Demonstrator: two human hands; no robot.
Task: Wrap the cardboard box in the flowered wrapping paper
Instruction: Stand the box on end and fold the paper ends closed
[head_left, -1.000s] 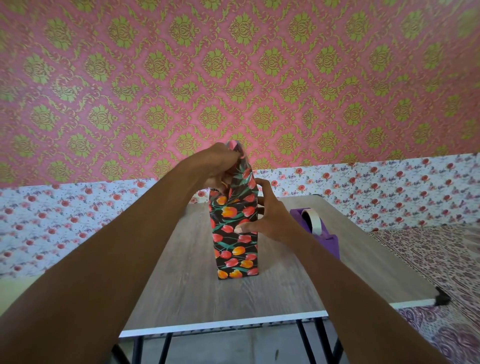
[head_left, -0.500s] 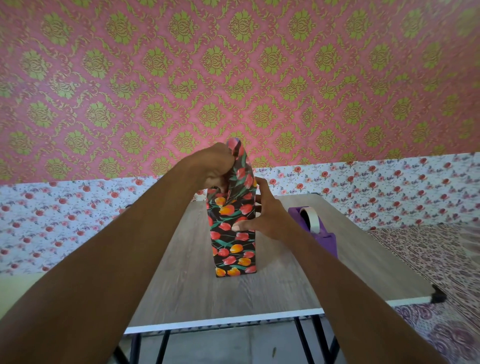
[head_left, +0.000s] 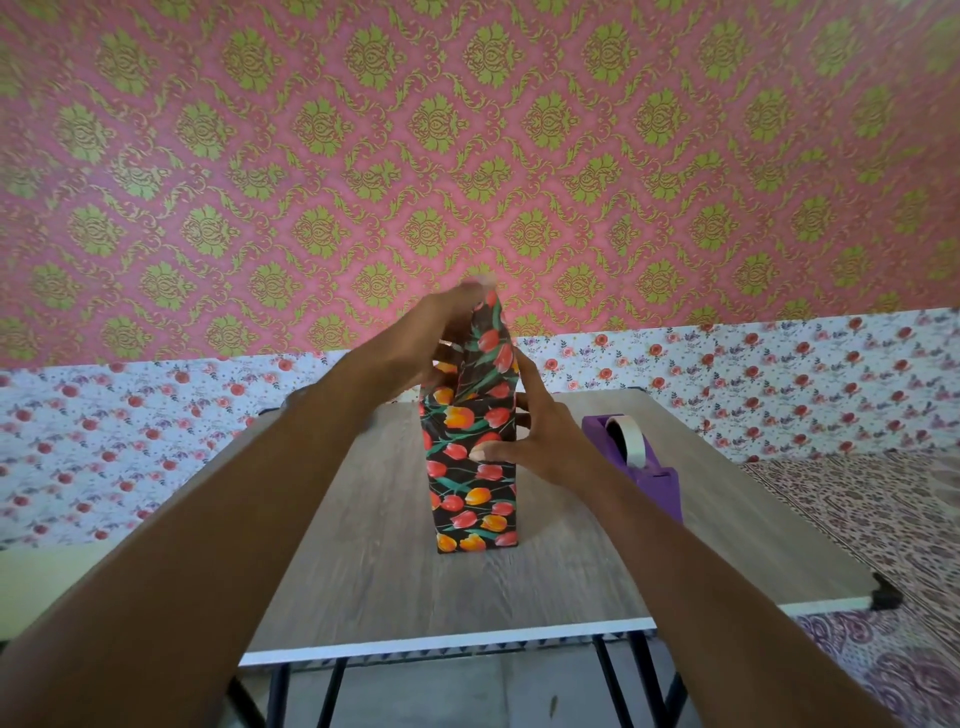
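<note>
First, cardboard box (head_left: 472, 467): stands upright on its narrow end near the middle of the table, fully covered on the faces that show, so no bare cardboard can be seen.
Flowered wrapping paper (head_left: 475, 499): black ground with red and orange tulips and green leaves; it lies flat and tight on the near face and reaches down to the tabletop. Above the box it rises into a pointed flap, creased on a slant and leaning a little to the right.
Left hand (head_left: 441, 332): at the top left of the flap, fingers curled against the paper and gripping its upper part; the fingertips at the peak are blurred.
Right hand (head_left: 545, 436): fingers spread and fairly straight; the thumb presses on the near face about halfway up, and the other fingers lie along the box's right side just under the flap.
Tape dispenser (head_left: 649, 478): purple, on the table just to the right of the box and partly behind the right wrist, apart from the box.
Tape roll (head_left: 631, 441): pale, seated upright in the dispenser's cradle.
Table (head_left: 415, 587): grey wood-grain top with a white front edge and dark metal legs.
Wall (head_left: 363, 156): pink with green damask motifs above, a white band with small red flowers below.
</note>
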